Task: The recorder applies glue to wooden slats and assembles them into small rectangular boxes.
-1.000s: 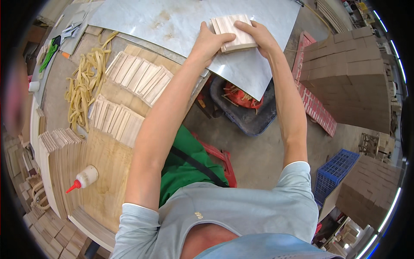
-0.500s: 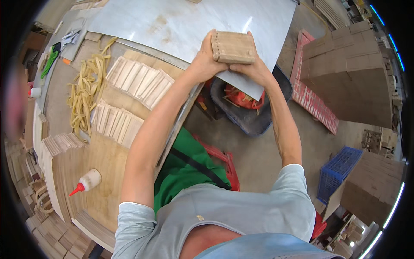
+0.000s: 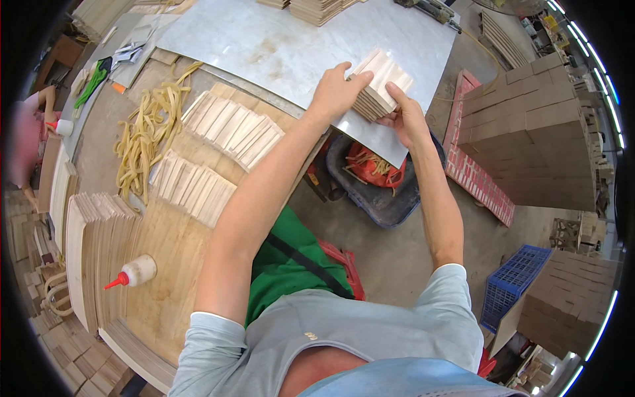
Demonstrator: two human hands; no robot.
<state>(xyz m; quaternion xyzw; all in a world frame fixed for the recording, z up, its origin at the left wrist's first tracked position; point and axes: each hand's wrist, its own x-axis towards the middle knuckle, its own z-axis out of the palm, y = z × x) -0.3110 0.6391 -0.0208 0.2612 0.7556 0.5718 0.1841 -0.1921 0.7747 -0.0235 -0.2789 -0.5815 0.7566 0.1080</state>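
Over the metal sheet (image 3: 264, 59), close to its near right corner, is a small stack of thin wooden boards (image 3: 382, 83), pale and striped on top with layered edges facing me. My left hand (image 3: 336, 92) is at its left side, thumb against the upper edge and index finger stretched out. On the right side my right hand (image 3: 407, 118) grips the stack, thumb on top and the other fingers partly hidden beneath. Whether the stack rests on the sheet or hangs just above it, I cannot tell.
Left of my arm are rows of wood strips (image 3: 231, 126), yellowish bands (image 3: 149, 132), a red-tipped glue bottle (image 3: 139, 271) and upright boards (image 3: 99, 258). Below the sheet's corner stands a dark tub (image 3: 383, 215). Cartons (image 3: 529, 132) and a blue crate (image 3: 512, 284) are at right. Another person (image 3: 33, 132) is far left.
The stack has turned and tipped, so its striped top shows instead of a brown face. Both hands have moved down slightly and changed their hold, with the left fingers loosened.
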